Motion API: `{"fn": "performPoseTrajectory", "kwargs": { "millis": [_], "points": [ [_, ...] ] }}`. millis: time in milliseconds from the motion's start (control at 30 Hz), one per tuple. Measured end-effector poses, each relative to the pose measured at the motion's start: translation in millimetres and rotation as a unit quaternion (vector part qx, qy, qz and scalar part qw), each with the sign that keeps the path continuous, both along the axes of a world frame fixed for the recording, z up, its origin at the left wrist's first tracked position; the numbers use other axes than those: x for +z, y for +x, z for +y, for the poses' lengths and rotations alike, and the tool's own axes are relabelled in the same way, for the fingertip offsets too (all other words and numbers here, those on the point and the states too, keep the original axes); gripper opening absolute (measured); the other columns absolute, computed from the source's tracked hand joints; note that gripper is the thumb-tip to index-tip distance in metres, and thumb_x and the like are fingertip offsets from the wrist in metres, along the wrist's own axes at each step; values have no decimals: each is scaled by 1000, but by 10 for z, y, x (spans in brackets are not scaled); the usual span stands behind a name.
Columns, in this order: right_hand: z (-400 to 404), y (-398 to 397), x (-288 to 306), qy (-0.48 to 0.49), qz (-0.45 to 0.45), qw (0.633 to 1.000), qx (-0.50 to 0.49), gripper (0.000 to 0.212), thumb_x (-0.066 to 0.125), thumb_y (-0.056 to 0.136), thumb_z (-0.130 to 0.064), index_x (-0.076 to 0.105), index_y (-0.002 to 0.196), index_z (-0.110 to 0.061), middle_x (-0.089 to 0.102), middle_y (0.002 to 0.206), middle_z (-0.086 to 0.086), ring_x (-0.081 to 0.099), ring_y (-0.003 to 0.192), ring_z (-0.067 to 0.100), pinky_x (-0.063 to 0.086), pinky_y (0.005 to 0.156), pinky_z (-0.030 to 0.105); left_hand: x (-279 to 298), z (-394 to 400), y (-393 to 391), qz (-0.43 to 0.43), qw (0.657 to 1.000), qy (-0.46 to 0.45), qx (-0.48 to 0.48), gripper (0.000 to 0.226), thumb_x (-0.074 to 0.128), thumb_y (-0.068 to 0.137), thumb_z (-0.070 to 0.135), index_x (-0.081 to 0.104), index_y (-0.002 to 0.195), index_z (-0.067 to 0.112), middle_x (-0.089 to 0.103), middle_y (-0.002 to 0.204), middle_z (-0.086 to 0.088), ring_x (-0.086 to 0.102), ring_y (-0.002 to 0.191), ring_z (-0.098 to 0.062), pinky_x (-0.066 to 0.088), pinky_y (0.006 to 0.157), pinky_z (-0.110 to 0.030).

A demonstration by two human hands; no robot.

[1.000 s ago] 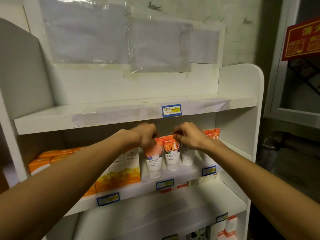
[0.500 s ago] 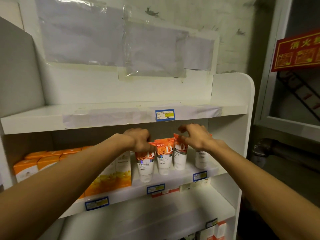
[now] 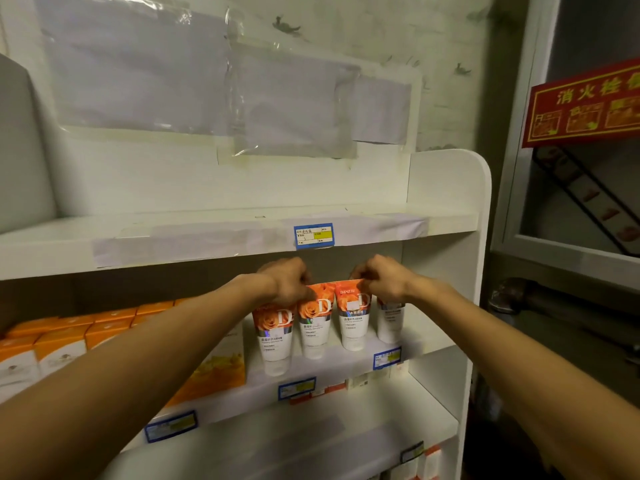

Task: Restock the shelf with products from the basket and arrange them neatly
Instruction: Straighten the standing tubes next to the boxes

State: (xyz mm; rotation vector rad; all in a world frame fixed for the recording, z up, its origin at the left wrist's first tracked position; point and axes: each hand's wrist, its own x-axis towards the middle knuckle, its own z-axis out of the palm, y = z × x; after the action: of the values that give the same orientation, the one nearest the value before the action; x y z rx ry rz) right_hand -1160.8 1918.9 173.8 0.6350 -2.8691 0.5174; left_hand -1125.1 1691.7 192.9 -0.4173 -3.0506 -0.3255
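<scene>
Four tubes [image 3: 353, 315] now stand closer together toward the right end of the middle shelf [image 3: 332, 363]; my left hand [image 3: 289, 282] and right hand [image 3: 379, 278] pinch their crimped tops, nearly squared.

Red sign [image 3: 585, 102] at right

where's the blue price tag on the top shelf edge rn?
Head view: the blue price tag sits on the top shelf's front edge, right of centre, directly above the gap between the left hand and right hand.
</scene>
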Motion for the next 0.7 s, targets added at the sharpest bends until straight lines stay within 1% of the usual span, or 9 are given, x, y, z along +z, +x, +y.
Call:
{"fn": "performPoseTrajectory", "kwargs": {
  "millis": [33,100,133,267,367,467,533,633,700],
  "points": [
    [9,-6,-3,-4,1,1000,1,23,61,93,-17,70,115,-19,72,113,2,67,99,18,57,89,39,-12,5,-30,10,1000,7,-2,15,68,92,35,72,91,21,73,94,-1,69,87,-18,54,75,-31],
    [21,-8,-9,-8,3,1000,2,23,61,94,-18,70,115,-19,72,113,1,67,99,17,56,90,39,-21,13,-53,15,1000,18,-2,16,68,93,30,68,79,23,71,89,1,68,86,-18,54,75,-31],
    [27,-5,-11,-9,2,1000,1,23,61,94,-19,70,115,-19,72,113,1,66,99,17,56,90,40,-21,14,-53,13,1000,23,-2,16,68,93,29,69,79,22,70,89,0,68,86,-18,55,77,-32],
    [54,-6,-10,-15,-6,1000,-5,23,60,94,-18,69,115,-18,71,112,2,67,99,19,57,89,41,-11,25,-51,0,999,42,-18,17,68,93,27,77,99,13,75,100,-3,70,90,-18,58,85,-36],
    [52,-1,0,-18,-5,1000,0,24,60,95,-18,69,117,-18,70,114,1,66,102,19,56,90,39,-44,26,-61,8,998,52,-25,13,69,93,27,77,88,18,76,97,-1,70,87,-16,58,84,-36],
    [62,10,13,-16,-8,1000,2,23,59,96,-17,70,116,-17,70,113,1,66,101,18,56,89,37,-36,35,-56,13,999,41,-23,22,69,93,27,70,71,22,71,83,4,68,81,-14,56,76,-31],
    [79,2,9,-18,-8,1000,3,23,59,96,-17,69,116,-18,71,114,1,66,100,18,56,90,38,-10,36,-50,6,999,37,-25,27,69,93,27,66,66,24,69,79,5,68,80,-14,55,75,-30],
    [100,-7,-16,-22,-7,1000,2,22,58,97,-18,69,116,-18,70,114,2,65,101,18,56,90,38,9,29,-24,2,999,35,-29,24,70,93,27,69,69,23,71,82,2,69,82,-15,58,79,-32],
    [91,-4,-30,-23,-8,1000,4,22,57,97,-19,68,116,-19,70,115,1,65,102,17,55,91,39,-8,19,-15,-3,999,41,-28,13,69,93,27,77,87,18,74,92,-1,70,86,-15,58,81,-33]
  ]
}}
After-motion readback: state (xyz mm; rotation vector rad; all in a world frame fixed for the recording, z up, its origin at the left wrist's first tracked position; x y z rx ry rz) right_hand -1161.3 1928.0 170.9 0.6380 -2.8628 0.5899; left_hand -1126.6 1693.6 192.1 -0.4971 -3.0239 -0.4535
